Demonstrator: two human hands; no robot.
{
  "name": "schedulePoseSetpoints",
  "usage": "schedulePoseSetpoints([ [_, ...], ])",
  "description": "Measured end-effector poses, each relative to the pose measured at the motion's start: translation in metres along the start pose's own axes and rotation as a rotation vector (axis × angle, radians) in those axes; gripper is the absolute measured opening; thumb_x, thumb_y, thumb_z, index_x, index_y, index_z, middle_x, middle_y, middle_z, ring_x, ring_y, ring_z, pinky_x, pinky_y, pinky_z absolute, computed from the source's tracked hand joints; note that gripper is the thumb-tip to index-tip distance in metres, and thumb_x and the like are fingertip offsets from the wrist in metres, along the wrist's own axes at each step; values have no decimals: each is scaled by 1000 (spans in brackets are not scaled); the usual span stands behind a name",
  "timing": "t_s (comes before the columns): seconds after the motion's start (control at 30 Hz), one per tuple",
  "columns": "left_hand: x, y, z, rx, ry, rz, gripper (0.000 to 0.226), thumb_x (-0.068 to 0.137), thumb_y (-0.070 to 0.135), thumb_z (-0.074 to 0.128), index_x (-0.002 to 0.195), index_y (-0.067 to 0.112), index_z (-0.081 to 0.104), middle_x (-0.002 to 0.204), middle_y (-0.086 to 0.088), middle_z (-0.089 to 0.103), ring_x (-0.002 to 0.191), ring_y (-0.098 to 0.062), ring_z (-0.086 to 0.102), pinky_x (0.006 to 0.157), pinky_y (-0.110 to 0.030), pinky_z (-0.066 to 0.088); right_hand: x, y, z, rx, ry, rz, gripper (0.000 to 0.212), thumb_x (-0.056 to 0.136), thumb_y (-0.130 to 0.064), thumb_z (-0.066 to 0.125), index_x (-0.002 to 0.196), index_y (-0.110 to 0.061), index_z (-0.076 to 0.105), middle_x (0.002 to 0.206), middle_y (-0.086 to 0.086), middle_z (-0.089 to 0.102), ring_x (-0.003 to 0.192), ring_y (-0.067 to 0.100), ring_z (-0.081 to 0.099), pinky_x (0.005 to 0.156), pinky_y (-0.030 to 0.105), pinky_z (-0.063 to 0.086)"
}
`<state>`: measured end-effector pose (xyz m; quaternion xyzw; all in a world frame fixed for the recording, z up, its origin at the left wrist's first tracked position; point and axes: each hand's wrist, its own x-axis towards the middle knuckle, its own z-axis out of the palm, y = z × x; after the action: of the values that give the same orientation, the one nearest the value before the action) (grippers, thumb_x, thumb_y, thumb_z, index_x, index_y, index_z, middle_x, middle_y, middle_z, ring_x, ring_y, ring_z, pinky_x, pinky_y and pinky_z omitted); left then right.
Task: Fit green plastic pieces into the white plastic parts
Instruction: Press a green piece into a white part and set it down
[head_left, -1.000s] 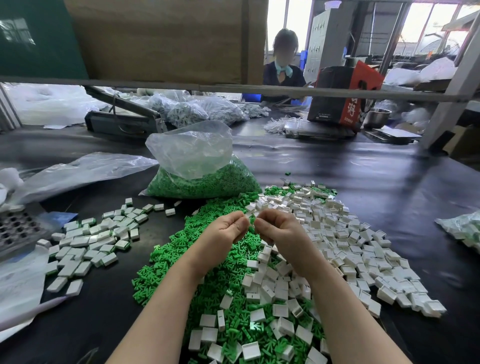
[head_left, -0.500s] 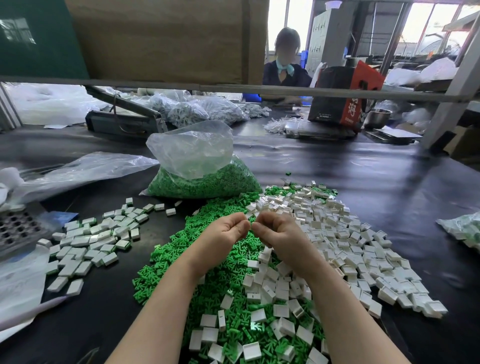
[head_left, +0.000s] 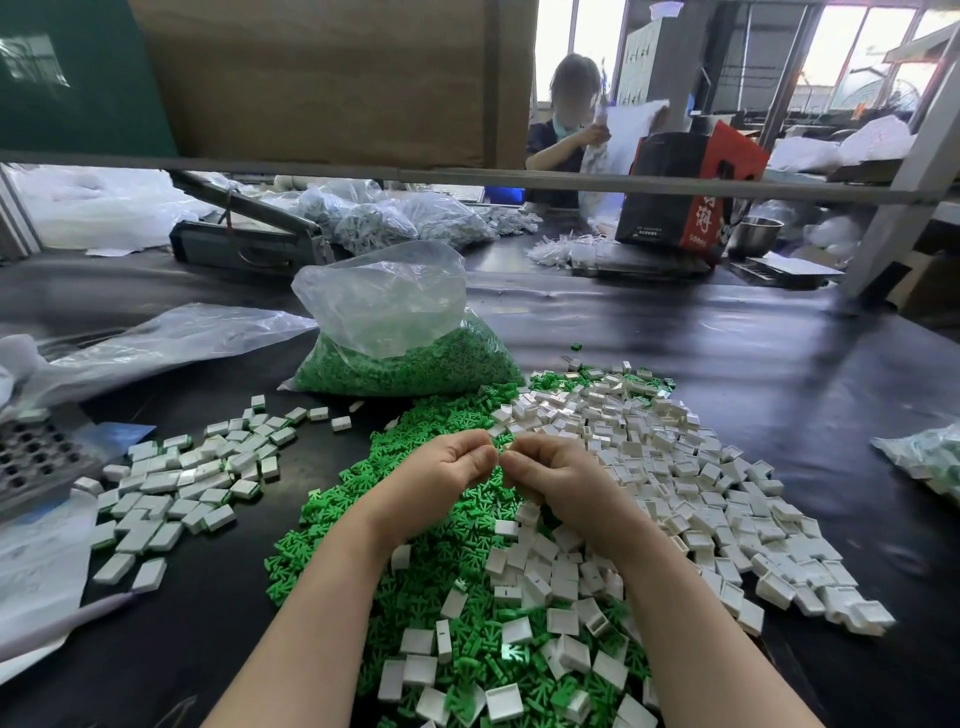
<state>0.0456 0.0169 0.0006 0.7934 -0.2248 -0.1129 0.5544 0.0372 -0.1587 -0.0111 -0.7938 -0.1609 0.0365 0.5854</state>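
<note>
My left hand (head_left: 441, 473) and my right hand (head_left: 556, 478) meet fingertip to fingertip above the table, fingers curled. They pinch a small piece between them; only a sliver of green shows there, the rest is hidden. Under my left forearm lies a heap of loose green plastic pieces (head_left: 337, 499). A wide spread of open white plastic parts (head_left: 675, 467) lies under and right of my right hand. A separate group of white parts with green edges (head_left: 182, 483) lies to the left.
A clear bag of green pieces (head_left: 410, 364) stands behind the heaps on the black table (head_left: 727, 353). An empty plastic bag (head_left: 156, 343) and a grey perforated tray (head_left: 36, 457) are at left, another bag (head_left: 930, 457) at the right edge. A person (head_left: 566, 119) works across the table.
My hands have stayed in place, the fingertips drawing slightly closer together. The person at the back has lifted a white bag.
</note>
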Motion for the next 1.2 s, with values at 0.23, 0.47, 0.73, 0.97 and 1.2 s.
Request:
schedulePoseSetpoints([
  [0.23, 1, -3, -1, 11, -24, -11, 23, 104, 22, 46, 84, 18, 57, 73, 6, 44, 72, -10, 42, 70, -24, 38, 0, -2, 0, -4, -53, -5, 27, 99, -17, 53, 73, -12, 58, 62, 4, 45, 57, 18, 36, 56, 30, 30],
  [0.47, 2, -6, -1, -53, -69, -81, 23, 103, 22, 49, 86, 26, 64, 75, 20, 58, 77, 1, 55, 76, -13, 47, -3, 0, -4, 44, -150, 7, 21, 99, -15, 54, 81, -7, 59, 63, -5, 41, 60, 8, 37, 59, 22, 32],
  [0.73, 1, -7, -4, 2, -125, -82, 28, 100, 26, 50, 99, -1, 54, 86, -2, 44, 84, -15, 41, 84, -36, 37, -3, 2, -6, 6, -188, 27, 31, 98, -22, 56, 95, 9, 57, 66, -4, 43, 60, 11, 37, 57, 27, 33],
  [0.97, 4, -13, -5, 5, -125, -130, 18, 86, 43, 54, 79, 56, 66, 90, 24, 63, 90, 6, 58, 89, -15, 48, -3, 2, -6, -24, -197, 40, 27, 99, -19, 55, 91, 7, 56, 67, -3, 44, 60, 12, 39, 59, 29, 35],
  [1.2, 2, -12, -3, -41, -108, -121, 26, 86, 41, 54, 74, 63, 64, 83, 31, 64, 86, 12, 58, 81, -7, 48, -3, 2, -6, -32, -197, 60, 22, 99, -17, 55, 88, 1, 58, 67, -3, 45, 59, 10, 42, 57, 29, 37],
])
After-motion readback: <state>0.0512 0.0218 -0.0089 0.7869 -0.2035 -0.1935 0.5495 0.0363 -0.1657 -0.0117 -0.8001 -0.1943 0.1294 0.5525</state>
